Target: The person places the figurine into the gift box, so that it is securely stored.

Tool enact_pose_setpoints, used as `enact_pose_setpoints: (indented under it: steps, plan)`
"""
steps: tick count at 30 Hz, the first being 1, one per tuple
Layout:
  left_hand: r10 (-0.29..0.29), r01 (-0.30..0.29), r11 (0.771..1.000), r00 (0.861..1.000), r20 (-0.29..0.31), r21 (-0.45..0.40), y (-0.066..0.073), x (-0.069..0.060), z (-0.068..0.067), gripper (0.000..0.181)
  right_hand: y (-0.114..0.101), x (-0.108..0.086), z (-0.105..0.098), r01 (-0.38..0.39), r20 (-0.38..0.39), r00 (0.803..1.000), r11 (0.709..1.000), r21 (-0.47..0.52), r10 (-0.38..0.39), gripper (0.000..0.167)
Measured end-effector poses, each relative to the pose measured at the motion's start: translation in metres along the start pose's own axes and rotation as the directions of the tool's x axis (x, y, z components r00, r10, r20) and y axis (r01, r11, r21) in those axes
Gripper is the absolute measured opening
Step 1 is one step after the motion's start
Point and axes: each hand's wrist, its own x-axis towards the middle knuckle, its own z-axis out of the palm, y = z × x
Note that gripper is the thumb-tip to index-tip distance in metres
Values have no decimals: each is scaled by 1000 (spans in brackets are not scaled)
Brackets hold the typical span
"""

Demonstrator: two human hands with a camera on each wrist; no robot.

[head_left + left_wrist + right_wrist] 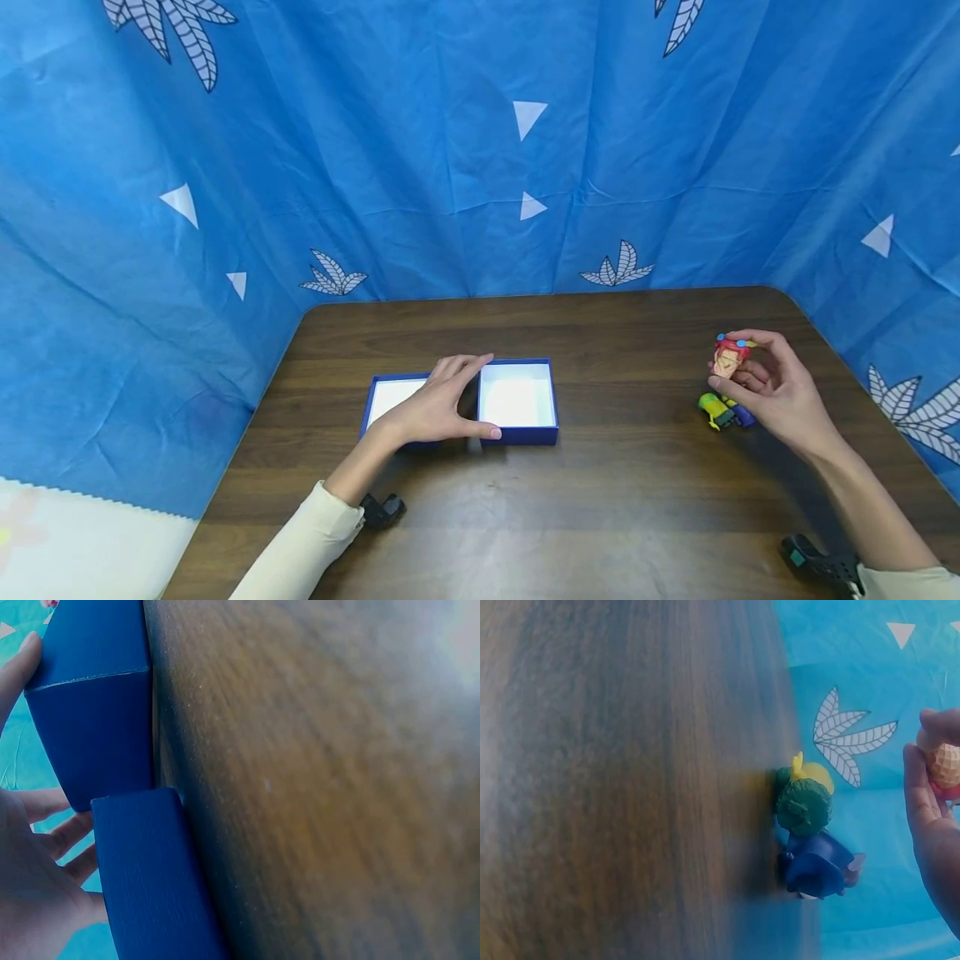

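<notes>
My left hand [442, 404] spans the left side of an open blue box [519, 436] with a white inside, its thumb at the front wall and index finger at the back corner. In the left wrist view the thumb lies at the edge of the blue box [97, 735]. My right hand [780, 392] pinches a small toy figure [729, 358], red on top with a cream, peanut-textured part, above the table. Just below it are a yellow-green toy figure [716, 410] and a dark blue toy figure [742, 414], side by side on the table.
A second shallow blue tray-like box part [392, 396], white inside, lies to the left of the box, partly behind my left hand. Brown wooden table [600, 500] underneath. A blue patterned curtain [450, 150] hangs behind and along both sides.
</notes>
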Motion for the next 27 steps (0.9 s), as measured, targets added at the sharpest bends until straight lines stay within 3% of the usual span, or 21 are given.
enact_pose_setpoints:
  steps: [6, 12, 16, 20, 27]
  plan:
    - [0, 0, 1000, 1000, 5, -1, 0, 1, 0, 122, -1, -1, 1, -63, -4, 998, 977, -205, 64, 71]
    - [3, -3, 1000, 1000, 6, 9, 0, 1, 0, 122, -1, -2, 1, -18, 25, 999, 995, -93, 20, 72]
    - [4, -4, 1000, 1000, 10, 3, 0, 1, -1, 122, 0, -2, 1, -9, 19, 1000, 996, -86, 11, 70]
    - [6, -6, 1000, 1000, 12, 1, 1, 1, -2, 122, 0, -3, 2, -24, 17, 1000, 991, -134, 26, 69]
    - [10, -10, 1000, 1000, 11, 0, 0, 1, -1, 121, -4, -2, 9, -48, 15, 998, 949, -313, 56, 66]
